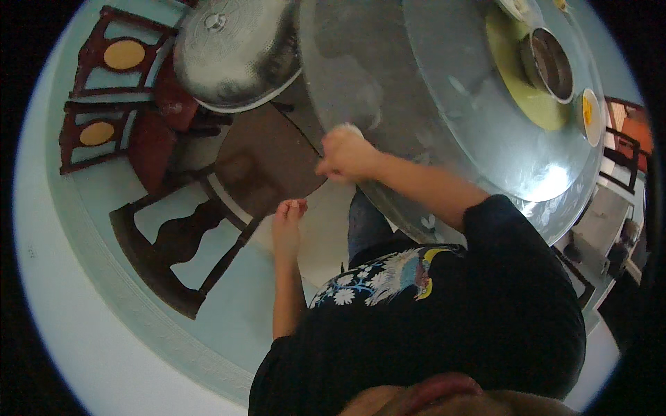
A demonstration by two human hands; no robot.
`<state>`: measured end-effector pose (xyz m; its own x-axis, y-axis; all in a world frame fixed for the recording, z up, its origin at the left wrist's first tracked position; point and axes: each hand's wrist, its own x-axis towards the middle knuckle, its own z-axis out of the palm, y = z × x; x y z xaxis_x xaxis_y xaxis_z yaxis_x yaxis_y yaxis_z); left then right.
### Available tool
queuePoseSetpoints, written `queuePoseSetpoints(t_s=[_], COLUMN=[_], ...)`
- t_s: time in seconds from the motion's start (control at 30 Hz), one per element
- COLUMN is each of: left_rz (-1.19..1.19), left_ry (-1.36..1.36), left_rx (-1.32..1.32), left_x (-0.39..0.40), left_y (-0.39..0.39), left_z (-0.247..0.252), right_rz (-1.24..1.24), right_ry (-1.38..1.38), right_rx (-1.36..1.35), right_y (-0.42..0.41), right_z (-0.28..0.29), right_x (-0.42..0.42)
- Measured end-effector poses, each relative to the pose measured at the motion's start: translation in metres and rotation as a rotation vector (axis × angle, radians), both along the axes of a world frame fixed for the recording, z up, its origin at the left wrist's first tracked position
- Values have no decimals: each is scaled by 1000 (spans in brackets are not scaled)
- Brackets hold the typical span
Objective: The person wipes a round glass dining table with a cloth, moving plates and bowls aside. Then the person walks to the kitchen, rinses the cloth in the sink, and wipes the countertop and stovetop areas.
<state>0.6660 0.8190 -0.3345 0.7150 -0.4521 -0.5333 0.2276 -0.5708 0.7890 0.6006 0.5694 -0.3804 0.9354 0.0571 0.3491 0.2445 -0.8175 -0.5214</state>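
Note:
My right hand is at the near left edge of a round glass-topped table, palm down. Its fingers are closed around a small whitish object, mostly hidden by the hand, perhaps a cloth or sponge. My left hand hangs apart from the table, close to a dark wooden chair. The fingers of that hand are curled in, and I see nothing in them. Pale smears mark the glass in front of my right hand.
A large domed metal lid stands beyond the chair seat. On the glass turntable are a green mat, a metal pot and a white bowl with yellow contents. More wooden chairs line the wall.

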Motion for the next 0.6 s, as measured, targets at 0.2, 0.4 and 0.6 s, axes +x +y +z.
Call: queuePoseSetpoints(t_s=[0.2,0.4,0.6], left_rz=[-12,-84,-137], left_ry=[9,-8,-39], left_rx=[-39,-78,-137], left_x=[-35,-111,-240], left_y=[-21,-42,-72], left_z=[18,12,7], right_rz=[282,327,188], right_ry=[-80,2,67], right_rx=[236,251,376], right_y=[64,68,39], right_z=[-30,-11,-22], right_x=[-131,-248,-416])
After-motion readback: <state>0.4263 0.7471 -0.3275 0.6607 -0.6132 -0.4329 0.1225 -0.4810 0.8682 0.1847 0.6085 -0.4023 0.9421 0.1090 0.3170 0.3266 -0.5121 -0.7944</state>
